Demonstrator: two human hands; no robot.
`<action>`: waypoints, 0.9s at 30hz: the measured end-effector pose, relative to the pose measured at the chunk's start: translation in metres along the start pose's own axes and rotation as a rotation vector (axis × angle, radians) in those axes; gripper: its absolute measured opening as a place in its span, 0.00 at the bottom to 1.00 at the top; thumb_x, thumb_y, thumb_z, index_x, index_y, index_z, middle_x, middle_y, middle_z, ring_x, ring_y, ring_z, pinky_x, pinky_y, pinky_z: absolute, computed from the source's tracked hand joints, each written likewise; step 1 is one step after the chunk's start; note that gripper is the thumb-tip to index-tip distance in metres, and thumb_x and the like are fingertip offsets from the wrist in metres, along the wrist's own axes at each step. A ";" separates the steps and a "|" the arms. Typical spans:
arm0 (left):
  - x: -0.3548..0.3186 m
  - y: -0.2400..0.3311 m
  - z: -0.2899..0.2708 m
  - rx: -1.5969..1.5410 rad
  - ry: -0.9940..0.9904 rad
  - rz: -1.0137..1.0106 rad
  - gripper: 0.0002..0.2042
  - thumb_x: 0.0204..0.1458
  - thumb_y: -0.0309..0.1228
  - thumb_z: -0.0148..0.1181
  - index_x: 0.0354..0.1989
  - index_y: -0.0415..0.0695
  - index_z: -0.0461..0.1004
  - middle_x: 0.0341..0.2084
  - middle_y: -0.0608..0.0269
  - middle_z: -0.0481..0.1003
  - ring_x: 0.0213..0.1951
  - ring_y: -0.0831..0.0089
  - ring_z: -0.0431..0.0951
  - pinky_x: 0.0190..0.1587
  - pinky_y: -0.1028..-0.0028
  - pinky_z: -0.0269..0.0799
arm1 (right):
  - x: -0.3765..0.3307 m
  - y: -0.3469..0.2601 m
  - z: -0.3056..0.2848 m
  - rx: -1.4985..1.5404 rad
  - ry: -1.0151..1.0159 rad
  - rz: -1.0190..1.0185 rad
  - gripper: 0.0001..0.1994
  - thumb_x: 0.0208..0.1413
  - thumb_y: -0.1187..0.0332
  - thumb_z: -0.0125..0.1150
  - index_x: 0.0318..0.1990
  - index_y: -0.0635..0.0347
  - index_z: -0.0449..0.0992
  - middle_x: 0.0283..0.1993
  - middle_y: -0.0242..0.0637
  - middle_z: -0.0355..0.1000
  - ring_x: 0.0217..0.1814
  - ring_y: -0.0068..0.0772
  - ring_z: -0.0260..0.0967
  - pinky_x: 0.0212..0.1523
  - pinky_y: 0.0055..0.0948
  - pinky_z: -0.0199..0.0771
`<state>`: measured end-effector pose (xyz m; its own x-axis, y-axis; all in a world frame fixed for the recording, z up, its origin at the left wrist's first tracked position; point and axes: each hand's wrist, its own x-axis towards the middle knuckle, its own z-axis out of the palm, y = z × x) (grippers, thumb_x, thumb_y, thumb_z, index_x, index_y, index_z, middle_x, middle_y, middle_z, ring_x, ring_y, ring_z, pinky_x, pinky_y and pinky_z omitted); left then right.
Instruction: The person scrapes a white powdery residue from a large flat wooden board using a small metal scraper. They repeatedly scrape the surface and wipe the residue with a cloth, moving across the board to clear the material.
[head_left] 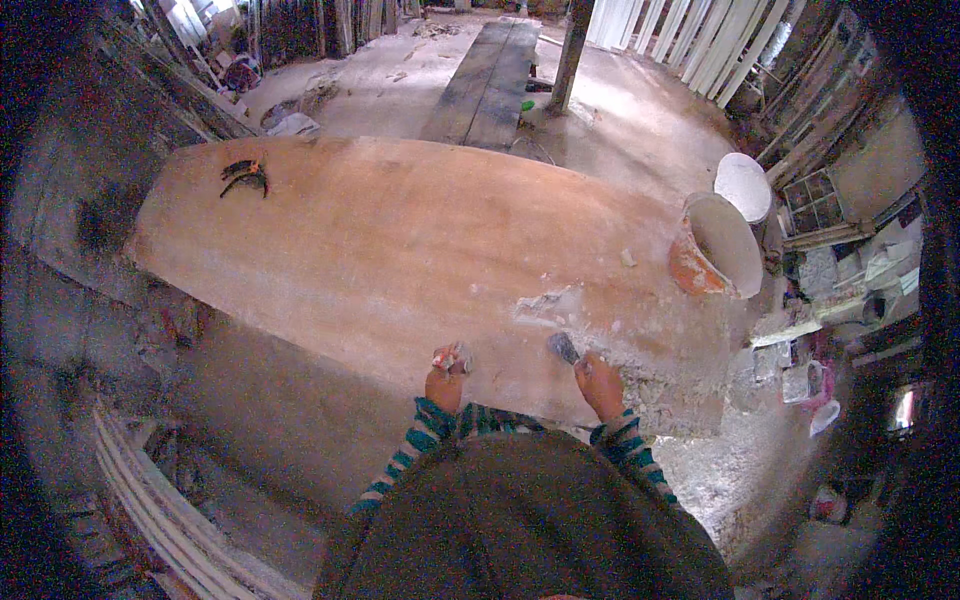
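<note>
A long wooden table (400,230), dusted with white, stretches out before me. Over its near edge, my left hand (445,388) is closed on a small, lumpy white-and-orange thing (452,357), whose kind is too small to tell. To its right, my right hand (600,387) grips a short hand tool with a dark, flat, widening head (563,348); it could be a scraper or a brush, and the fingers hide its handle. Its head points left and away, close to the tabletop. Just beyond lies a smear of white plaster-like paste (545,304).
A paste-crusted orange bucket (697,262) sits at the table's right end, with a white bucket (743,188) beyond it. Black-and-orange spring clamps (245,178) lie far left. Behind the table are a dark plank bench (490,80) and a post (572,60). Long strips (160,510) lie lower left.
</note>
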<state>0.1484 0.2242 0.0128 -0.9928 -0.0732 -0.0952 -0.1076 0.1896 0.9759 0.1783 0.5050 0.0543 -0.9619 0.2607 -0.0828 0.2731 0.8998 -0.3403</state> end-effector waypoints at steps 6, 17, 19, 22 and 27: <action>0.001 0.000 0.001 -0.114 -0.014 0.044 0.11 0.51 0.29 0.52 0.43 0.44 0.63 0.39 0.58 0.69 0.43 0.68 0.70 0.45 0.68 0.68 | 0.034 0.000 -0.028 0.013 -0.167 -0.049 0.10 0.47 0.57 0.55 0.32 0.52 0.71 0.27 0.45 0.72 0.31 0.51 0.69 0.32 0.46 0.67; 0.008 -0.044 0.000 0.255 -0.069 0.247 0.13 0.51 0.29 0.51 0.45 0.45 0.63 0.46 0.57 0.65 0.45 0.64 0.67 0.42 0.69 0.70 | 0.045 0.055 -0.038 -0.111 -0.150 -0.265 0.09 0.45 0.58 0.58 0.31 0.49 0.73 0.25 0.44 0.72 0.27 0.47 0.70 0.28 0.43 0.68; 0.012 -0.048 0.001 0.288 -0.020 0.346 0.11 0.52 0.32 0.51 0.42 0.45 0.63 0.41 0.59 0.66 0.40 0.67 0.70 0.40 0.70 0.69 | 0.045 0.060 -0.042 -0.110 -0.087 -0.359 0.09 0.46 0.57 0.58 0.32 0.49 0.73 0.24 0.44 0.72 0.27 0.48 0.70 0.28 0.43 0.68; 0.009 -0.037 0.003 0.241 -0.013 0.257 0.10 0.54 0.35 0.50 0.39 0.45 0.62 0.36 0.61 0.66 0.35 0.69 0.71 0.39 0.72 0.69 | 0.050 0.071 -0.019 0.062 -0.075 -0.363 0.10 0.46 0.57 0.57 0.32 0.49 0.73 0.24 0.43 0.72 0.28 0.48 0.70 0.28 0.42 0.68; 0.005 -0.040 -0.003 0.214 -0.030 0.186 0.16 0.43 0.27 0.54 0.44 0.44 0.65 0.37 0.60 0.68 0.39 0.65 0.71 0.34 0.70 0.72 | 0.067 0.000 -0.018 0.045 -0.235 -0.252 0.11 0.47 0.57 0.56 0.32 0.51 0.73 0.27 0.44 0.72 0.32 0.47 0.70 0.31 0.41 0.68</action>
<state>0.1483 0.2132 -0.0262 -0.9973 0.0104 0.0732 0.0712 0.3995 0.9139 0.1140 0.5288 0.0652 -0.9774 -0.0599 -0.2027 0.0311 0.9078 -0.4183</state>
